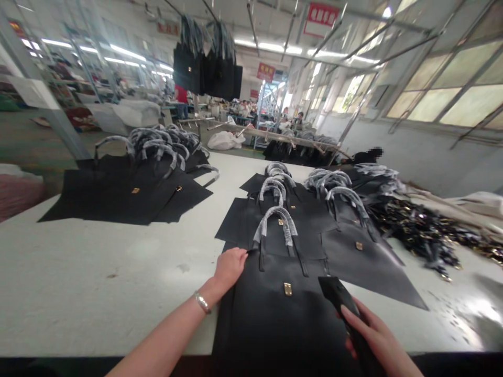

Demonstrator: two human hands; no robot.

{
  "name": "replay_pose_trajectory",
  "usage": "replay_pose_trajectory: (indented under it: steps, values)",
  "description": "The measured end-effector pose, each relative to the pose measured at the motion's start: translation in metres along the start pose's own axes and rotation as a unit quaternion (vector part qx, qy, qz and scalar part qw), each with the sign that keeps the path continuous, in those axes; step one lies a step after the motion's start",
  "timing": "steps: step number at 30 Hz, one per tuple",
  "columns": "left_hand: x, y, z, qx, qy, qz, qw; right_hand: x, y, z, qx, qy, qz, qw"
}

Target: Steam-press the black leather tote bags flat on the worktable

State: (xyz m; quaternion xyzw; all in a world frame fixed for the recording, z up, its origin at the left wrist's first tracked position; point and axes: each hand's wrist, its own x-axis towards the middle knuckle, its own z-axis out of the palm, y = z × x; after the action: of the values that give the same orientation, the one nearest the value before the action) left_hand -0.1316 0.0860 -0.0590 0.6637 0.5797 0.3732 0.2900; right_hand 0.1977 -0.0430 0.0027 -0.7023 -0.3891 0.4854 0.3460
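A black handbag (271, 319) lies flat in front of me, a gold clasp (288, 289) on its face. Its handles (277, 225) are wrapped in clear plastic and point away from me. With fingers pinched together, my left hand (231, 268) grips the upper left corner of this bag. My right hand (363, 327) is wrapped around a black handheld tool (334, 293) with a wide, flat end; its exact kind is unclear. The tool's end is over the bag's right edge, and I cannot tell if it touches.
More black bags (110, 193) are heaped at the table's (137, 283) left, others (361, 256) at right. Black straps with gold hardware (424, 235) are piled on the far right. Bags (208, 68) hang from an overhead rail. A person (369, 155) is behind the right-hand stack.
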Motion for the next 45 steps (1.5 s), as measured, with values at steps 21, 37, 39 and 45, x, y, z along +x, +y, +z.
replay_pose_trajectory:
  steps: [21,37,39,45]
  values:
    - [0.041,0.178,0.006,-0.299,-0.227,0.056,0.925,-0.036,0.015,-0.050,0.075,0.120,0.012,0.990]
    - [-0.091,0.069,0.104,0.187,-0.225,0.301,0.908,-0.018,0.013,-0.025,0.014,-0.030,0.112,0.993]
    - [-0.090,0.067,0.104,0.185,-0.225,0.305,0.906,-0.012,0.014,-0.027,0.005,-0.043,0.138,0.990]
    - [-0.087,0.070,0.102,0.184,-0.231,0.304,0.906,0.010,0.006,-0.032,0.011,-0.079,0.140,0.987]
